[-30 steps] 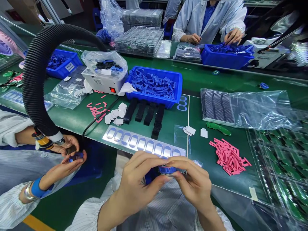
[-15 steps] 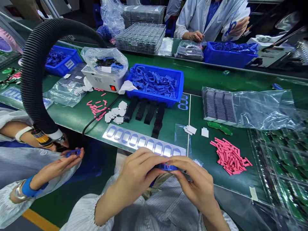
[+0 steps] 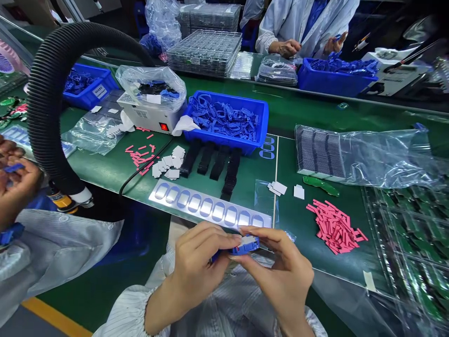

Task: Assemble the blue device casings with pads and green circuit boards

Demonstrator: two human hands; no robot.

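My left hand (image 3: 198, 264) and my right hand (image 3: 280, 269) hold a small blue plastic part (image 3: 245, 246) between them, just above the belt's near edge. A white patch shows on its top. Fingers hide much of the part. Beyond my hands lies a silver sheet with a row of oval shapes (image 3: 206, 207). Several black strips (image 3: 219, 166) lie just past it, and a heap of pink strips (image 3: 335, 227) lies to the right.
A blue crate of blue parts (image 3: 224, 100) stands beyond my hands, beside a white machine (image 3: 147, 112). A black corrugated hose (image 3: 45, 98) arcs at left. A co-worker's hand (image 3: 16, 180) holds a blue piece at left. Another person (image 3: 301, 28) works across the belt.
The blue part has turned in my fingers, its white patch now showing, and my hands have drawn slightly apart. The co-worker's hand at left has risen toward the frame's left edge.
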